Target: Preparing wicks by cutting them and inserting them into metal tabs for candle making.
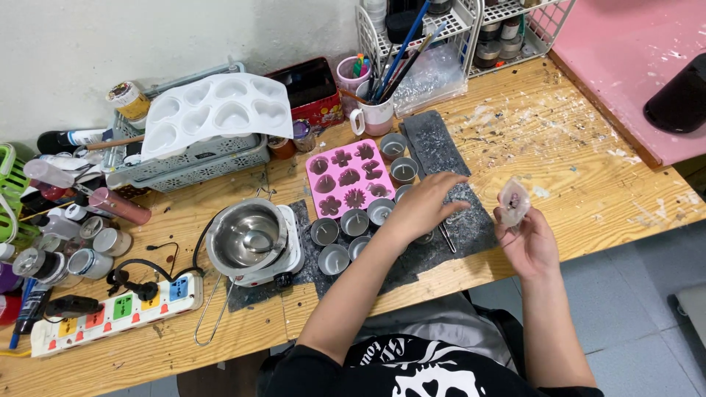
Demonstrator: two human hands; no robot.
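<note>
Clear small plastic bag (513, 201) pinched upright in right hand (528, 239), fingers closed around its lower end, right of dark mat (441, 143). Left hand (425, 207) spread flat, palm down, holding nothing, fingertips over mat beside small metal cups (354, 220). Pink silicone flower mould (348, 176) just beyond. Steel melting pot (246, 237) further left, near power strip (110, 312).

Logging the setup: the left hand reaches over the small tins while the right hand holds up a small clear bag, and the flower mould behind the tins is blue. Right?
Not quite. The head view shows the mould is pink, not blue. The left hand does reach over the tins, and the right hand holds the clear bag.
</note>
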